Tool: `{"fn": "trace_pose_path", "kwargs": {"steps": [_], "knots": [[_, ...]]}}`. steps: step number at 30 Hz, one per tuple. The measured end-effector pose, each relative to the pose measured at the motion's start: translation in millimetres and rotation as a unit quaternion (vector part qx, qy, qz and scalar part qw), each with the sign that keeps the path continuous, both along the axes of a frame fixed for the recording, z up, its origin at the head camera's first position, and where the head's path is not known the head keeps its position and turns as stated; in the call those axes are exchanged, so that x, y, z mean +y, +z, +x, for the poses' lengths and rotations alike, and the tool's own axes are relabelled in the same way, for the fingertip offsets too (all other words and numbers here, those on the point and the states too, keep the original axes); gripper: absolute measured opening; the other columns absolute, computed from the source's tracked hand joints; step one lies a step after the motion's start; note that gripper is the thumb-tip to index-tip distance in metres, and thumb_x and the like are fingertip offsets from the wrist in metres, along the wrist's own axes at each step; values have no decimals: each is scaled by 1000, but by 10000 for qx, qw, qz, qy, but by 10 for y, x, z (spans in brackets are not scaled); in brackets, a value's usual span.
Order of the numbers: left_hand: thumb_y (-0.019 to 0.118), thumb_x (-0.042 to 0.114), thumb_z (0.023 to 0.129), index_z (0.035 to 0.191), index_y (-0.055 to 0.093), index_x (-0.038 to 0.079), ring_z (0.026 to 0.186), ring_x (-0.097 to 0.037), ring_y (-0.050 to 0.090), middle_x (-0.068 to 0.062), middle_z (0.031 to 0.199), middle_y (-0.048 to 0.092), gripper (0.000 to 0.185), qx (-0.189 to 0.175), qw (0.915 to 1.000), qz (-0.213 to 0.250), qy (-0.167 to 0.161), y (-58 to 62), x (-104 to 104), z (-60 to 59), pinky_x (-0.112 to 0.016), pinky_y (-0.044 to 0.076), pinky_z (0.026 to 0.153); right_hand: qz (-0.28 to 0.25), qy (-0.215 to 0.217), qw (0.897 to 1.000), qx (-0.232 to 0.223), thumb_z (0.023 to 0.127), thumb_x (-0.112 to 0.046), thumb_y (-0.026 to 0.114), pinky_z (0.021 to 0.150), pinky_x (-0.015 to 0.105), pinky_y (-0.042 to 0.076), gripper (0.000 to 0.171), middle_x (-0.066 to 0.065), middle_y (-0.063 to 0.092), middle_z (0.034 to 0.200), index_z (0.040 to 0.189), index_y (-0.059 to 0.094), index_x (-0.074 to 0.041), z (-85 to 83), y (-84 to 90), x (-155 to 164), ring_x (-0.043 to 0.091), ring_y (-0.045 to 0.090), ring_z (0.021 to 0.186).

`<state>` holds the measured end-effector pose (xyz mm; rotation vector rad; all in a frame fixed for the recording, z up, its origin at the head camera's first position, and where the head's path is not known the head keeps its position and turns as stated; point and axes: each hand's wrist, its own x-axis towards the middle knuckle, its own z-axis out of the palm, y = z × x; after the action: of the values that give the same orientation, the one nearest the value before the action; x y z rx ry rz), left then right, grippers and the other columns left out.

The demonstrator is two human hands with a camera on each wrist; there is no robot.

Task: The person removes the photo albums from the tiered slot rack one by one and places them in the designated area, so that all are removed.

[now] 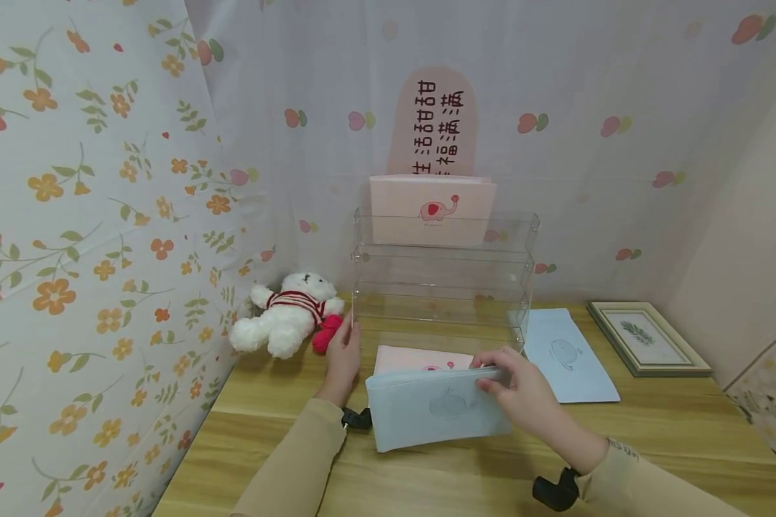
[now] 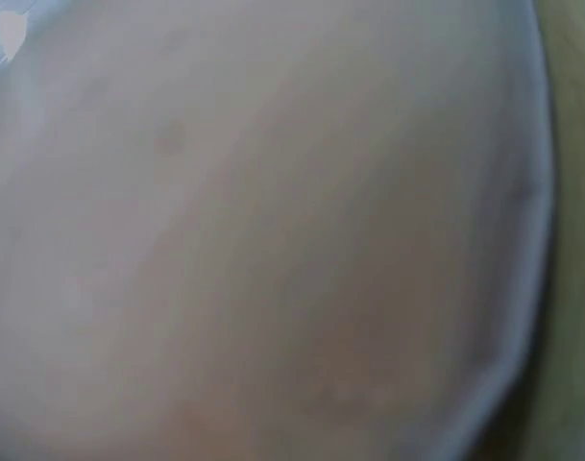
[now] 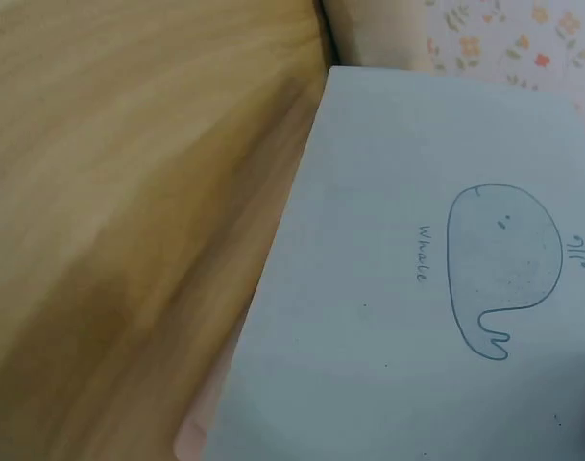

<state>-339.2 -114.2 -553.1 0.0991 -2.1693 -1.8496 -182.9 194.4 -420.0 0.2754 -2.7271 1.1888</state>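
Observation:
My right hand (image 1: pixel 517 388) pinches a light-blue notebook (image 1: pixel 414 416) by its top edge, near the right end. The notebook is tilted above the table, in front of a clear tiered rack (image 1: pixel 440 309). In the right wrist view, the blue cover (image 3: pixel 369 240) carries a line-drawn whale and the word "Whale". Behind it lies a pink notebook (image 1: pixel 394 357), partly hidden, at the foot of the rack. My left hand (image 1: pixel 343 359) grips the rack's left side panel at the front edge. A blurred pale surface (image 2: pixel 273 230) fills most of the left wrist view.
Pink elephant notebooks (image 1: pixel 401 208) stand in the rack's top tier. Another blue whale notebook (image 1: pixel 565 359) lies right of the rack, beside a picture frame (image 1: pixel 649 337). A white plush bear (image 1: pixel 291 316) sits at the left, against the flowered curtain (image 1: pixel 103 215).

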Motion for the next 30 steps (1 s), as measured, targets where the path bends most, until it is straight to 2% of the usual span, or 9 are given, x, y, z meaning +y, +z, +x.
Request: {"fn": "trace_pose_path", "kwargs": {"steps": [1,5,9,12,18,23,30], "knots": [[59,38,114,162,57,23,156,-43,49,-17,164,59,50,54,10000,-58,8,-40,-12,-26,-66,41,128,-5,-4,9999,-125,94,-4,84,92,39,56,21,-3,72,109,105,78,-20,11,-12,-7,19,63,107],[61,40,113,161,59,27,157,-42,49,-15,163,60,50,73,9999,-49,56,-71,-18,-25,-66,42,128,-36,-19,9983,-579,95,-4,83,98,44,57,20,1,74,119,106,77,-20,55,-69,-23,22,64,113],[60,36,114,162,58,24,157,-45,47,-17,165,58,50,108,9999,21,13,-32,4,32,-67,39,129,-141,-141,9953,-952,95,-2,82,97,43,58,21,4,75,124,108,77,-18,102,-125,-17,23,64,114],[59,31,114,163,57,22,159,-44,45,-17,166,56,50,95,9999,48,-3,-19,17,35,-65,38,131,-121,-202,9941,-1055,94,-1,82,96,41,58,23,3,75,122,109,77,-18,125,-156,-4,22,65,113],[58,27,114,163,56,21,158,-43,46,-16,166,56,49,74,10000,-8,9,-24,18,8,-64,39,131,194,53,9965,-816,91,-4,87,102,44,58,25,-3,75,116,107,77,-20,169,-155,30,17,65,109],[59,29,115,164,55,23,161,-39,45,-12,168,55,50,1,9999,135,-63,-31,1,-8,-61,37,133,566,527,9950,-625,88,-8,90,96,36,61,29,-6,73,113,108,76,-24,161,-154,103,14,66,106],[59,31,115,164,55,24,160,-39,46,-12,167,56,50,-40,9999,101,-118,-3,0,13,-61,38,133,1081,1205,9851,-579,87,-11,92,87,30,59,31,-8,71,107,108,74,-26,60,-209,210,11,62,98]]}}
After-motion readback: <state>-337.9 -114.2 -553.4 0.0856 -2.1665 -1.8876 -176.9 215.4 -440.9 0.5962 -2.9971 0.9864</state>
